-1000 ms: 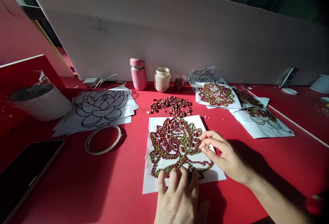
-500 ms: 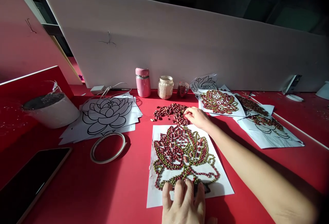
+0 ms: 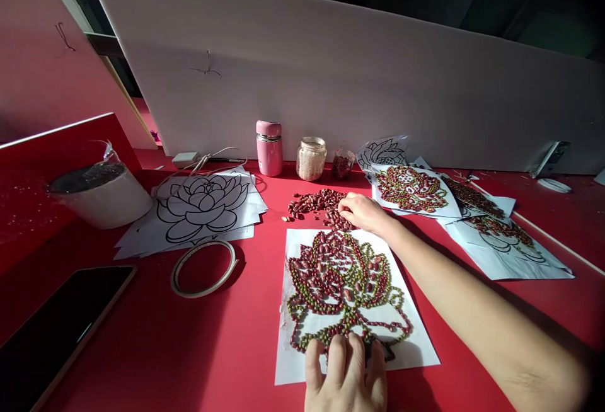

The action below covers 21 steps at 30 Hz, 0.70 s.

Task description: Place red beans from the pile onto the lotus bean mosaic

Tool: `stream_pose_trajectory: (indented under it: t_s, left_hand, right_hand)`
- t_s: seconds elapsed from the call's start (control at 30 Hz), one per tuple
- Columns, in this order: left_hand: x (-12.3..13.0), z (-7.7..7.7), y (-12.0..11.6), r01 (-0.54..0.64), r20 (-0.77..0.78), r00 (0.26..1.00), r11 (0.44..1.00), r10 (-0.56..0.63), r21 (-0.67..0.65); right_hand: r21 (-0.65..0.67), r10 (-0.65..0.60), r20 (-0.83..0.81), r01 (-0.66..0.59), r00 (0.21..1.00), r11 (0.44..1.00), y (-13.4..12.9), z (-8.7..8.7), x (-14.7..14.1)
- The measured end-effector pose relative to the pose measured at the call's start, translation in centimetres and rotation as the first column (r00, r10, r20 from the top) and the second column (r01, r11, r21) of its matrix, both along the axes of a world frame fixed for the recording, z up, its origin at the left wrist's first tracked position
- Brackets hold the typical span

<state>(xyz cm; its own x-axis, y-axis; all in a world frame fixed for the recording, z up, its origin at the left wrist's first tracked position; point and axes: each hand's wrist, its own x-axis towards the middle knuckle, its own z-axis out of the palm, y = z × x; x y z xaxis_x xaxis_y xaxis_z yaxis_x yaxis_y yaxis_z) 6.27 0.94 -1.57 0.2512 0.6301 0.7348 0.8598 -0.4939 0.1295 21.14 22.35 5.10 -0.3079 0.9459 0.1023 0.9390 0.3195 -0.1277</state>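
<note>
A white sheet (image 3: pixel 295 374) lies in front of me, with a lotus design (image 3: pixel 347 286) laid out in red and green beans. My left hand (image 3: pixel 347 374) rests palm down on its lower edge, fingers apart and holding nothing; they cover part of the design. Beyond the sheet is a pile of speckled dark red beans (image 3: pixel 316 201). At the right side of this pile my right hand (image 3: pixel 362 210) has its thumb and fingers drawn together. Whatever is between those fingertips is hidden.
Left are printed lotus sheets (image 3: pixel 203 207), a tape roll (image 3: pixel 204 294), a phone (image 3: pixel 61 330) and a white tub (image 3: pixel 104 201). Behind the pile stand a pink flask (image 3: pixel 269 150), a glass jar (image 3: pixel 311 160) and a small cup (image 3: pixel 343 164). Bean-covered pictures (image 3: pixel 411 188) lie to the right.
The whole view has shifted slightly, so things appear a little farther right. My right hand stays at the bean pile, and my left hand remains on the sheet.
</note>
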Motion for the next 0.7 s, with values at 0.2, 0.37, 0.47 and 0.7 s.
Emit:
stream_pose_trajectory:
  t_s: [0.2,0.37,0.47,0.7]
  left_hand:
    - [-0.2,0.3,-0.1,0.039,-0.001,0.999,0.998,-0.039,-0.039]
    - [-0.4,0.6,-0.1,0.055,-0.017,0.998,0.998,-0.056,-0.045]
    - [-0.4,0.7,-0.1,0.071,-0.011,0.997,0.996,-0.071,-0.055]
    - [-0.6,1.9,-0.6,0.162,0.101,0.984,0.976,-0.148,-0.147]
  right_hand:
    - [0.001,-0.006,0.071,0.006,0.997,1.000,-0.2,0.1,-0.5]
    - [0.026,-0.029,0.023,0.029,0.999,0.999,-0.3,-0.7,0.0]
    - [0.044,-0.055,-0.069,0.058,0.996,0.997,-0.4,-0.7,1.0]
    - [0.043,0.006,-0.311,0.007,0.950,0.999,-6.3,0.5,3.0]
